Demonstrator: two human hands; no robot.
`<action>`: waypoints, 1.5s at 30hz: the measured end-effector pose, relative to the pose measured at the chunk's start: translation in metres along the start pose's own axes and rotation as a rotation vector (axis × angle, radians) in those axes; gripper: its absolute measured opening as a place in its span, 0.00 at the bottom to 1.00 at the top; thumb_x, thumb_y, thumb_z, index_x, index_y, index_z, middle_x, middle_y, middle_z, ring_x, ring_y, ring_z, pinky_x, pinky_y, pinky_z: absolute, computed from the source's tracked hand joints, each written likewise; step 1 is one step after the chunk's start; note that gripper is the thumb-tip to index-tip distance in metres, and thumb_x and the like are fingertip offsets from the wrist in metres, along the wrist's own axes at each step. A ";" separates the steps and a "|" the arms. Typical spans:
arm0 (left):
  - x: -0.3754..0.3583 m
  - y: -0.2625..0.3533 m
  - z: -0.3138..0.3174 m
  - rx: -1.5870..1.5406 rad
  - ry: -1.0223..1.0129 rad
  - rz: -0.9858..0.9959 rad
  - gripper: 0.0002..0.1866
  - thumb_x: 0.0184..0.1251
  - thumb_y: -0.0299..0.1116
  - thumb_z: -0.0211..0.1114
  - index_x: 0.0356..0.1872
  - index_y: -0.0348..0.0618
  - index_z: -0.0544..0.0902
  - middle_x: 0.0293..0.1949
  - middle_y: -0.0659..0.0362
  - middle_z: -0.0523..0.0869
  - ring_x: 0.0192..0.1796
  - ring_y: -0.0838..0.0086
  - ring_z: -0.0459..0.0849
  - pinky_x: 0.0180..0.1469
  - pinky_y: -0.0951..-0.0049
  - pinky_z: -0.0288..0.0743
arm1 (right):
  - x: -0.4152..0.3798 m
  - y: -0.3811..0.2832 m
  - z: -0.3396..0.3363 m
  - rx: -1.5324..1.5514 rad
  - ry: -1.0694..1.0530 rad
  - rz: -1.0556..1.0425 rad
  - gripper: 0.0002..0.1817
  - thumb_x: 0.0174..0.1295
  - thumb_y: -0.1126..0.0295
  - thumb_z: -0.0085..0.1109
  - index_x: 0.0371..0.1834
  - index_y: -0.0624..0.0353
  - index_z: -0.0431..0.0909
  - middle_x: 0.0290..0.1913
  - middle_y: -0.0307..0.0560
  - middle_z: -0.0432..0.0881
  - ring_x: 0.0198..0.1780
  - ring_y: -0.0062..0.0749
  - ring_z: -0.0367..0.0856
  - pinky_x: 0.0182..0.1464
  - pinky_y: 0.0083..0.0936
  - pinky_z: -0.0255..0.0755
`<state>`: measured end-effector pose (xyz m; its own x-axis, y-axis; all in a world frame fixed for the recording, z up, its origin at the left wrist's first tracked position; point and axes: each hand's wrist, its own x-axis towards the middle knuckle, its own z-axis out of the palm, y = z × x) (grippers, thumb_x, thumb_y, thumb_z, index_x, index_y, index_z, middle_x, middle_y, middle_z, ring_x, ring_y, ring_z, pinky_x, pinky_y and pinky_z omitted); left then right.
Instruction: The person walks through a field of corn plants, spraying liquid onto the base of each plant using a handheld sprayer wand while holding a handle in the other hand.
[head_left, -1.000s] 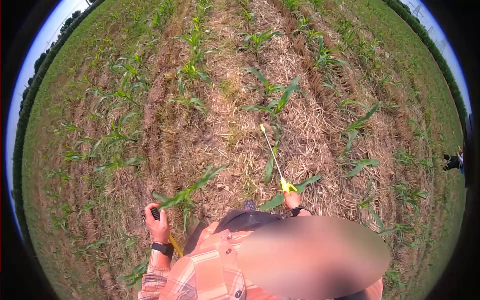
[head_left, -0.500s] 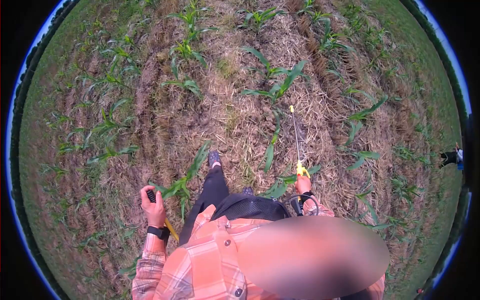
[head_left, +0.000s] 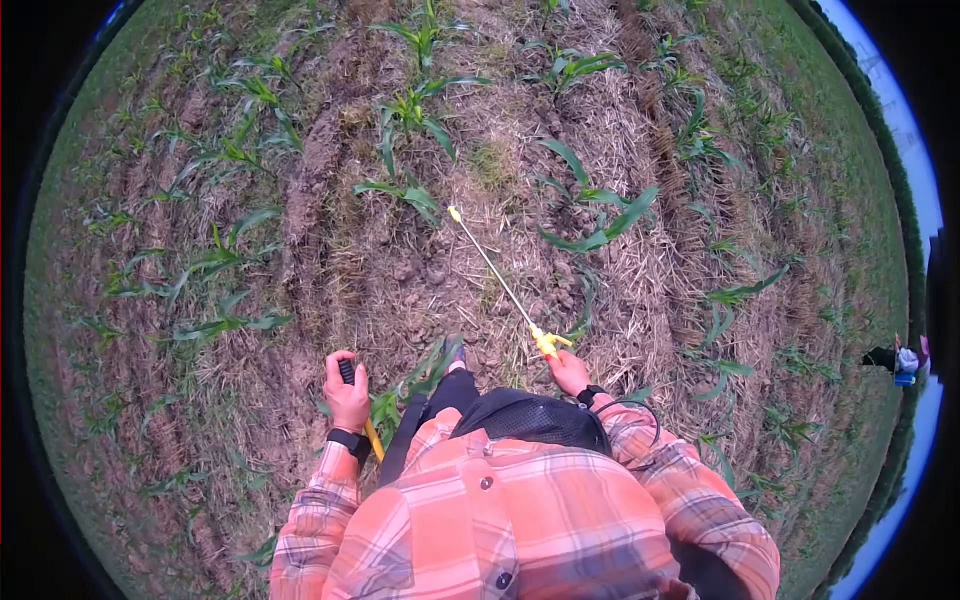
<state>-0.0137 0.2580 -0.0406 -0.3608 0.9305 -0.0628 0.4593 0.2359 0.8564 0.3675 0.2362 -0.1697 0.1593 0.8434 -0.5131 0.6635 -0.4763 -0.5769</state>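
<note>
My right hand (head_left: 571, 373) is closed round the yellow handle of a spray wand (head_left: 497, 275). Its thin metal tube slants forward and to the left, and the yellow nozzle (head_left: 455, 214) hangs beside the leaf tips of a young corn plant (head_left: 405, 193). A dark hose loops near my right wrist. My left hand (head_left: 347, 395) wraps round the black grip of a pump lever (head_left: 373, 438), whose yellow bar runs down beside my hip. Below that hand, another corn plant (head_left: 385, 410) stands close to my leg.
Rows of young corn run away from me, with straw-covered soil between them. A larger corn plant (head_left: 605, 220) stands ahead to the right. My shoe (head_left: 457, 360) is on the ground between rows. Far right, another person (head_left: 905, 360) is in the field.
The spray wand has swung left, its nozzle passing from the right-hand row to the left-hand plant. My left hand appears farther right and slightly higher.
</note>
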 end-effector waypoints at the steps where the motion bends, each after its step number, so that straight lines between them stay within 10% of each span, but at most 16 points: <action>1: 0.006 0.002 0.000 -0.009 0.003 -0.005 0.09 0.48 0.24 0.55 0.32 0.43 0.68 0.18 0.62 0.69 0.20 0.79 0.67 0.24 0.78 0.62 | 0.001 -0.020 -0.007 0.009 -0.079 0.003 0.18 0.53 0.57 0.43 0.32 0.61 0.72 0.31 0.59 0.75 0.36 0.50 0.73 0.38 0.37 0.65; 5: 0.028 0.029 -0.021 -0.094 0.001 0.075 0.09 0.49 0.23 0.55 0.32 0.43 0.68 0.19 0.64 0.69 0.19 0.81 0.66 0.22 0.80 0.61 | 0.004 -0.083 -0.015 0.026 -0.128 -0.152 0.15 0.54 0.59 0.45 0.28 0.61 0.72 0.20 0.45 0.74 0.25 0.28 0.73 0.28 0.24 0.64; 15: 0.058 0.090 -0.037 -0.172 0.100 -0.025 0.10 0.53 0.23 0.52 0.36 0.45 0.65 0.17 0.67 0.65 0.12 0.86 0.61 0.13 0.87 0.56 | 0.063 -0.115 -0.037 0.022 -0.406 -0.217 0.16 0.53 0.57 0.45 0.32 0.60 0.73 0.27 0.55 0.75 0.32 0.44 0.75 0.34 0.33 0.66; 19: 0.104 0.079 0.034 0.020 0.076 0.214 0.08 0.50 0.23 0.53 0.32 0.44 0.68 0.17 0.67 0.63 0.18 0.84 0.61 0.20 0.81 0.57 | 0.103 -0.100 -0.052 0.020 -0.323 -0.156 0.19 0.52 0.56 0.44 0.31 0.62 0.73 0.28 0.58 0.76 0.34 0.48 0.74 0.36 0.35 0.66; 21: 0.112 0.098 0.047 0.017 0.032 0.173 0.08 0.50 0.23 0.54 0.32 0.44 0.68 0.16 0.67 0.63 0.18 0.83 0.61 0.20 0.81 0.57 | 0.112 -0.081 -0.063 0.027 -0.156 -0.148 0.16 0.52 0.57 0.45 0.28 0.61 0.72 0.20 0.43 0.75 0.23 0.29 0.73 0.26 0.25 0.64; 28: 0.149 0.136 0.102 0.002 -0.041 0.194 0.08 0.50 0.22 0.53 0.33 0.44 0.68 0.16 0.67 0.65 0.17 0.85 0.62 0.19 0.82 0.57 | 0.160 -0.031 -0.132 0.269 0.070 0.191 0.15 0.54 0.58 0.45 0.25 0.59 0.71 0.15 0.39 0.72 0.14 0.22 0.68 0.14 0.21 0.61; 37: 0.138 0.218 0.068 -0.126 0.015 0.158 0.14 0.51 0.22 0.54 0.39 0.45 0.64 0.16 0.68 0.64 0.13 0.88 0.62 0.14 0.89 0.56 | 0.207 0.032 -0.183 0.783 0.283 0.388 0.12 0.56 0.61 0.42 0.23 0.58 0.64 0.12 0.37 0.65 0.08 0.21 0.61 0.07 0.20 0.56; 45: 0.236 0.184 0.114 0.039 -0.073 0.091 0.12 0.49 0.25 0.56 0.36 0.44 0.66 0.17 0.65 0.65 0.20 0.84 0.63 0.22 0.81 0.58 | 0.239 0.001 -0.183 0.459 0.309 0.463 0.14 0.56 0.61 0.42 0.20 0.59 0.67 0.12 0.39 0.67 0.09 0.24 0.63 0.08 0.22 0.58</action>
<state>0.0782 0.5528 0.0434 -0.2569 0.9661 -0.0237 0.5189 0.1586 0.8400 0.5406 0.4827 -0.1767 0.5944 0.5294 -0.6053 0.1145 -0.8008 -0.5879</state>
